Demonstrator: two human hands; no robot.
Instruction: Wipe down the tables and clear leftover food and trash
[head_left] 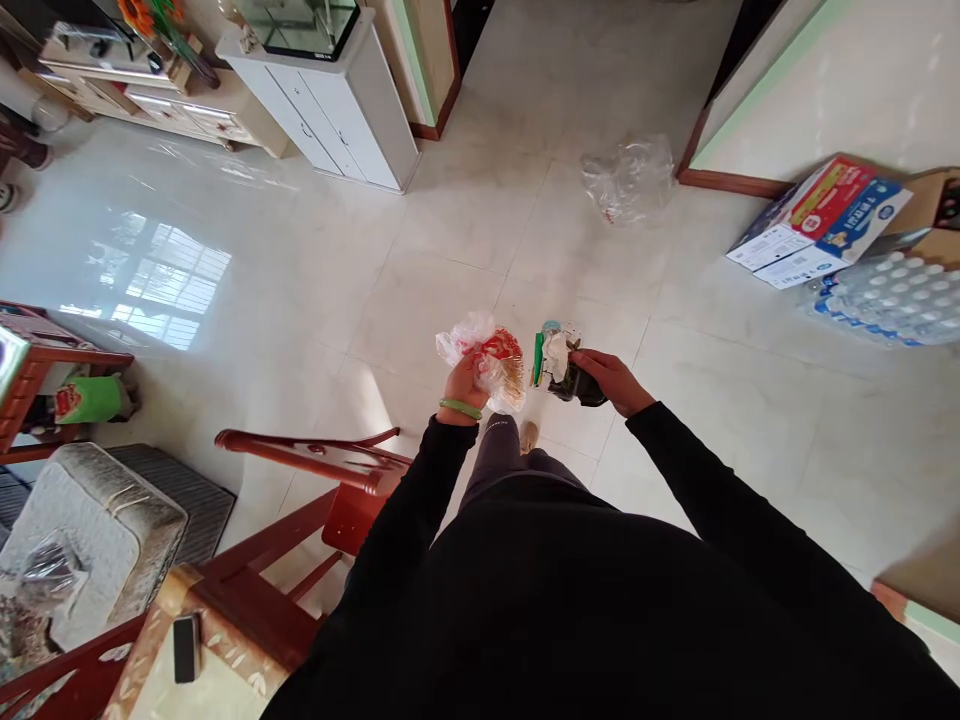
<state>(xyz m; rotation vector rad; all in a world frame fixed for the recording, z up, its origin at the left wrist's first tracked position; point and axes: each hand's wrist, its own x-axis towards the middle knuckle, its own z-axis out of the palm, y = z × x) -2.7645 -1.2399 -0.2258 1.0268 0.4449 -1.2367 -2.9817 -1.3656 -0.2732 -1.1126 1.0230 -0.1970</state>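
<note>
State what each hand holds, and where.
Left fingers: red and white plastic bag, by its left side. Right fingers: dark, shiny item with white paper; exact grip unclear.

The view looks from the person's head, steeply down and forward: black top (547,610) closest, left hand (466,380) and right hand (609,378) farther off, floor (720,390) beyond, to its edge at the cabinet (371,115)
</note>
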